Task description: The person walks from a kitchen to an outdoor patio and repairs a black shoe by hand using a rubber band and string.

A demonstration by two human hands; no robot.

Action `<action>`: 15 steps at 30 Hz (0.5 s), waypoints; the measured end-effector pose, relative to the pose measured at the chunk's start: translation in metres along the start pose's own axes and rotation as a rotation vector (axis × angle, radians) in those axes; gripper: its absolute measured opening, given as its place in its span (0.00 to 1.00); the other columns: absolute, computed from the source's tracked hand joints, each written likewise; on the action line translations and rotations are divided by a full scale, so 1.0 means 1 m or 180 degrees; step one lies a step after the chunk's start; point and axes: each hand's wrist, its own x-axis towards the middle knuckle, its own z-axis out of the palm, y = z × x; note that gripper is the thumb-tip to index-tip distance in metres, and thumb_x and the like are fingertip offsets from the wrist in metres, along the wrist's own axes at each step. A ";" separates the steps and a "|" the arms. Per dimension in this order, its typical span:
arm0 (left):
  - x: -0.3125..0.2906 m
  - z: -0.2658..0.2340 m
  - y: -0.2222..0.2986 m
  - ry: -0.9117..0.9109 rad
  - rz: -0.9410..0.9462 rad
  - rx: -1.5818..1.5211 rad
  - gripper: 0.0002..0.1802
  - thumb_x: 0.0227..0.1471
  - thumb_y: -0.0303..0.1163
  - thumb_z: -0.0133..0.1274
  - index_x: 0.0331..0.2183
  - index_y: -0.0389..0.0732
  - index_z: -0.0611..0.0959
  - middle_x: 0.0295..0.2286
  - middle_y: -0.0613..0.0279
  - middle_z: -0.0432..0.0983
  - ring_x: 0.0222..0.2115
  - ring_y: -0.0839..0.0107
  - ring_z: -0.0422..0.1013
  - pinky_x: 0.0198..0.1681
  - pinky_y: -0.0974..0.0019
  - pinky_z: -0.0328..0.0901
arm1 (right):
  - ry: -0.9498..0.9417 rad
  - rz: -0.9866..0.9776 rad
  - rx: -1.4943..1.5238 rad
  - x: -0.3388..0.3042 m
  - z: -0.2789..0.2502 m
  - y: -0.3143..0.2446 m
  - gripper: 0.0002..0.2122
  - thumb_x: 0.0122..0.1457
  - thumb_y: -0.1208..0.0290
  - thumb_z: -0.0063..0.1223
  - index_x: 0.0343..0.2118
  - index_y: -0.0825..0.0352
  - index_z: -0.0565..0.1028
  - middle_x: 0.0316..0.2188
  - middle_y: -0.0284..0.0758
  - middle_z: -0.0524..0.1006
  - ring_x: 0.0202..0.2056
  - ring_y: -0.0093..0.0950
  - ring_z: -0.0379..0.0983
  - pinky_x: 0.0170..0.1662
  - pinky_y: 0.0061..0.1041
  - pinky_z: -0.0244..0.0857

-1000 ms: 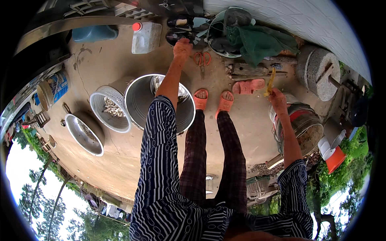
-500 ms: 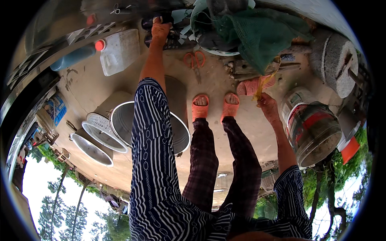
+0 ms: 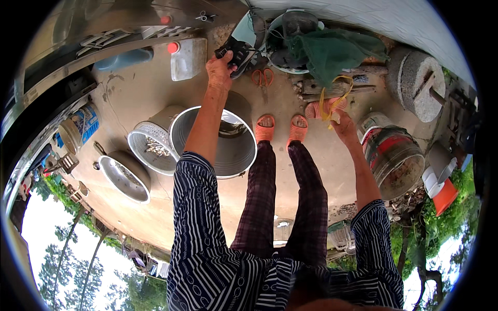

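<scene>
My left hand [image 3: 220,71], stretched forward, is closed around a dark shoe-like thing [image 3: 239,52] in front of the wall; its exact kind is hard to make out. Orange-handled scissors [image 3: 262,78] lie on the ground just to the right of that hand. My right hand [image 3: 343,127] pinches a thin yellow strip [image 3: 324,106], which hangs in a loose loop. Behind the strip lies a pink-red ribbed slipper [image 3: 311,110]. A green mesh net [image 3: 332,54] drapes over a basin [image 3: 270,59] ahead of my feet.
At left are a deep metal pot [image 3: 179,129], a colander [image 3: 136,142] with small pale pieces, and a shallow pan [image 3: 106,168]. A white jug [image 3: 189,62] stands by the ledge. A stone mill [image 3: 410,78] and a dirty bucket [image 3: 397,176] are at right.
My left hand has pulled the dark shoe-like thing nearer, and its arm covers less of the pot. My right hand still holds the yellow strip, now looped wider. The view has shifted.
</scene>
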 end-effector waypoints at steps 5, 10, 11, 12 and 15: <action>-0.134 0.019 0.061 -0.0391 0.0669 -0.0232 0.07 0.41 0.25 0.54 0.28 0.38 0.77 0.23 0.70 0.72 0.22 0.80 0.66 0.25 0.76 0.61 | 0.0435 -0.0582 0.1050 -0.003 -0.090 -0.140 0.11 0.47 0.70 0.49 0.35 0.67 0.69 0.27 0.37 0.72 0.28 0.29 0.70 0.31 0.26 0.64; -0.251 0.057 0.098 -0.0798 0.0971 -0.0242 0.07 0.44 0.24 0.51 0.30 0.35 0.76 0.26 0.71 0.71 0.25 0.84 0.64 0.31 0.79 0.60 | 0.0925 -0.0735 0.1365 -0.010 -0.165 -0.275 0.18 0.42 0.64 0.57 0.36 0.66 0.68 0.24 0.34 0.71 0.22 0.23 0.67 0.27 0.21 0.62; -0.274 0.062 0.105 -0.0841 0.1105 -0.0064 0.08 0.44 0.25 0.51 0.31 0.34 0.76 0.26 0.71 0.71 0.26 0.84 0.64 0.31 0.78 0.60 | 0.0992 -0.0704 0.1187 -0.016 -0.173 -0.293 0.19 0.41 0.63 0.58 0.35 0.67 0.69 0.24 0.34 0.71 0.22 0.23 0.66 0.27 0.21 0.62; -0.298 0.065 0.111 -0.0854 0.1287 -0.0075 0.08 0.45 0.25 0.51 0.31 0.34 0.75 0.26 0.71 0.71 0.26 0.84 0.63 0.32 0.78 0.60 | 0.1042 -0.0705 0.1022 -0.023 -0.181 -0.308 0.20 0.40 0.63 0.59 0.35 0.67 0.69 0.24 0.34 0.71 0.22 0.22 0.66 0.27 0.21 0.62; -0.340 0.062 0.129 -0.0998 0.1521 0.0014 0.09 0.45 0.24 0.50 0.33 0.34 0.75 0.27 0.70 0.71 0.28 0.83 0.63 0.33 0.78 0.60 | 0.0901 -0.0785 0.1464 -0.047 -0.202 -0.331 0.20 0.39 0.62 0.60 0.33 0.68 0.70 0.23 0.33 0.71 0.22 0.20 0.65 0.26 0.20 0.62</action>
